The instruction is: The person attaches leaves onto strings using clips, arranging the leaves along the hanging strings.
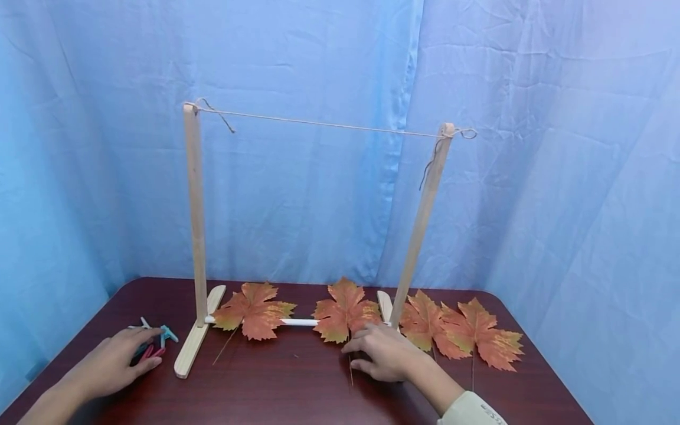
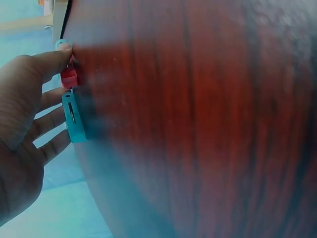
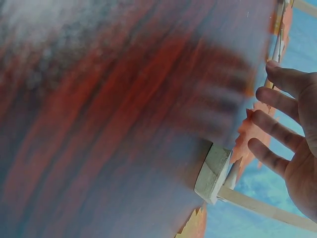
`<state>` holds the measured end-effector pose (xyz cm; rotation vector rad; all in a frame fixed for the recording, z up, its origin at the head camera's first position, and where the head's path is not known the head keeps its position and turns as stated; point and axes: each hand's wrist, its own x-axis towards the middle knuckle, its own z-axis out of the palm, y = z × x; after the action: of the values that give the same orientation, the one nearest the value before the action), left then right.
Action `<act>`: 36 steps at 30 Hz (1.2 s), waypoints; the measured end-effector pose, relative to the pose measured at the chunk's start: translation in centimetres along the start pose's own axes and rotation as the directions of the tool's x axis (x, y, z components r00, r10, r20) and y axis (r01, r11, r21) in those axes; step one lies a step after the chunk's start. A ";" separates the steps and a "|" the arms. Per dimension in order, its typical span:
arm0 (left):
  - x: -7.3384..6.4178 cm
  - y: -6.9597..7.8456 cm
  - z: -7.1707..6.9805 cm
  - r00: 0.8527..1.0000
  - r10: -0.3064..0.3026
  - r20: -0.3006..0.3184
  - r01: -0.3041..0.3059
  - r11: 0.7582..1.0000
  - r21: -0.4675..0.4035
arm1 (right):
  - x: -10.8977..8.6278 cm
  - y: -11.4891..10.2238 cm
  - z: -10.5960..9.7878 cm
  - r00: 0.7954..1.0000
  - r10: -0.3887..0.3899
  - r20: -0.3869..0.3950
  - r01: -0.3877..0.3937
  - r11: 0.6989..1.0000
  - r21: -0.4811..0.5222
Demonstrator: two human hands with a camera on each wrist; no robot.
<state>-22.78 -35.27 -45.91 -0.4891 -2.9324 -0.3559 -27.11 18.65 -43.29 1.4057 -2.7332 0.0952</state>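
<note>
My left hand [image 1: 114, 361] reaches over a small pile of plastic clothespins at the table's left, its thumb and index finger apart on either side. A light teal clothespin [image 1: 169, 333] lies by the index fingertip, and a pink clothespin [image 1: 146, 353] sits between finger and thumb. In the left wrist view, a teal clothespin [image 2: 74, 118] shows in front of the spread fingers. My right hand [image 1: 383, 353] hovers at the stem of the middle orange maple leaf [image 1: 345, 307], fingers loosely bent and spread. Its fingers [image 3: 277, 126] stand apart in the right wrist view.
A wooden frame has a left post [image 1: 195, 218], a right post [image 1: 422, 227] and a string [image 1: 319, 123] tied between their tops. A white rod [image 1: 300, 322] joins the feet. Other maple leaves lie at left [image 1: 258, 310] and right [image 1: 480, 336] on the dark table [image 1: 276, 395].
</note>
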 end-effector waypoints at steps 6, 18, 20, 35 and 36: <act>0.2 -0.1 0.0 1.000 -0.020 0.011 0.020 1.000 -0.007 | 0.0 -0.1 -0.1 1.000 -0.002 -0.009 0.002 1.000 -0.007; 0.3 0.1 0.2 1.000 -0.031 0.002 0.031 0.999 -0.019 | 0.8 -0.4 -1.0 0.999 0.035 -0.022 -0.033 0.996 0.087; 0.3 0.1 0.2 0.999 -0.033 0.005 0.033 0.999 -0.024 | 0.9 -0.4 -1.1 0.999 0.041 -0.034 -0.037 0.992 0.121; 0.6 1.1 -1.4 0.999 -0.030 -0.040 0.028 0.999 -0.045 | 2.1 -0.2 -1.7 0.987 0.047 -0.155 0.013 0.932 0.363; 0.6 1.2 -1.5 0.999 -0.033 -0.039 0.031 0.998 -0.053 | 2.2 -0.2 -1.8 0.985 0.050 -0.167 0.016 0.927 0.375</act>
<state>-22.80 -34.37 -44.12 -0.4367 -2.9021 -0.4420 -28.13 16.93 -41.29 1.3710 -2.6749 0.7431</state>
